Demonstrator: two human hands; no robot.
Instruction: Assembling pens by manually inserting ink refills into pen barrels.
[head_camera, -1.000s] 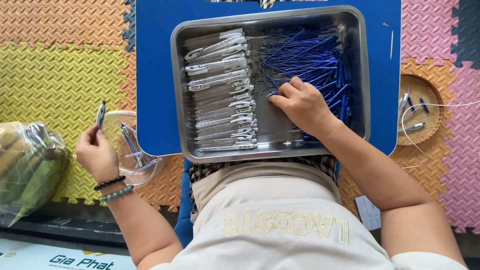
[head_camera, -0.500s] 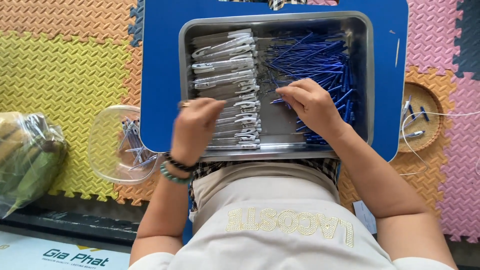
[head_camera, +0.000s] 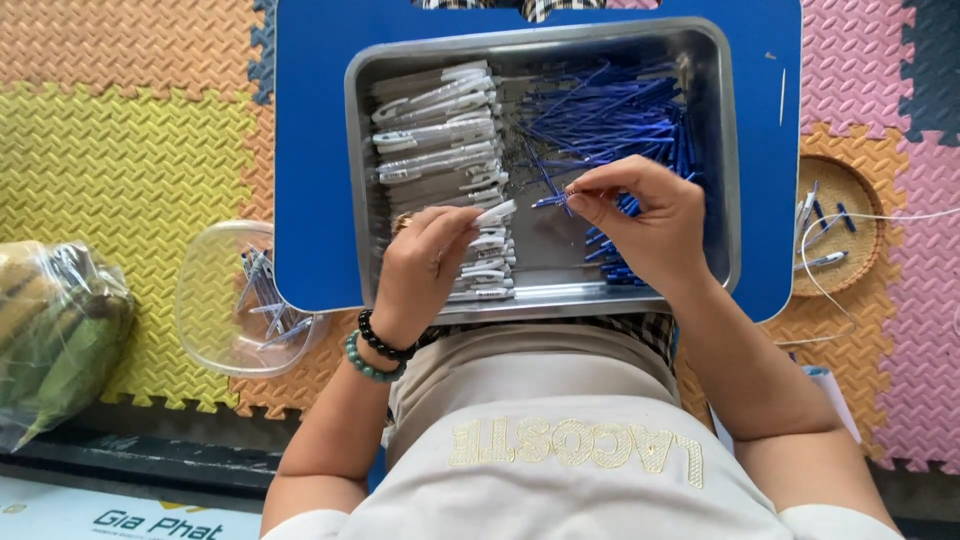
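Refill (head_camera: 552, 200), thin and blue, is being pinched between the right hand (head_camera: 640, 225)'s thumb and forefinger over the metal tray (head_camera: 720, 150). Just beside it, the left hand (head_camera: 425, 265) is gripping a white barrel (head_camera: 495, 212) by its fingertips. Both are hovering between the stacked white barrels (head_camera: 440, 130) and the loose blue refills (head_camera: 610, 110). A clear tub (head_camera: 215, 300) is sitting left of the blue board (head_camera: 310, 150).

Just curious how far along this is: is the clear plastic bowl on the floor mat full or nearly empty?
Nearly empty. The clear plastic bowl holds only a small cluster of slim pieces at its right side; the mat shows through the rest.
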